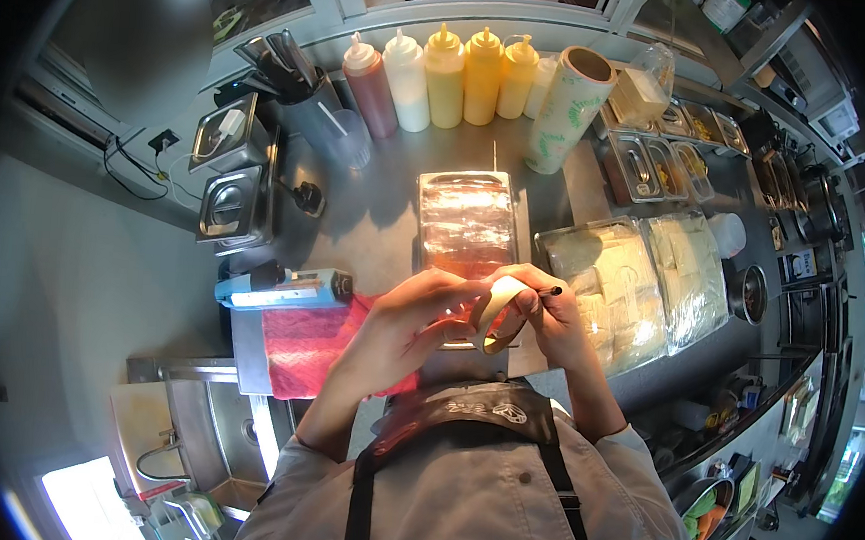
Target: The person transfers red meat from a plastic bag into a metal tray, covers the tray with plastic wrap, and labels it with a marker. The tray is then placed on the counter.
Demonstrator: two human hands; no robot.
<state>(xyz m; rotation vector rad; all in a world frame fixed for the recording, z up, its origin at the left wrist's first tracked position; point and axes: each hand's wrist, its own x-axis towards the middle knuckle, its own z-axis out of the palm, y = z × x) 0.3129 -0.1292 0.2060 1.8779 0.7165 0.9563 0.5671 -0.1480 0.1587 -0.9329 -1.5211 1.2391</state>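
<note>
Between my hands, above a film-wrapped metal tray, is a roll of masking tape. My left hand grips the roll's left side with thumb and fingers. On the other side, my right hand holds the roll too. A dark pen sticks out between the right fingers; most of its length is hidden. Reddish contents show through the tray's shiny film. To the right lie two film-covered trays of pale, flat pieces, a nearer tray and a farther tray.
Several squeeze bottles line the back, beside an upright cling film roll. Lidded steel containers and a utensil holder stand left. A red cloth and blue box lie near the left edge. A small bowl sits right.
</note>
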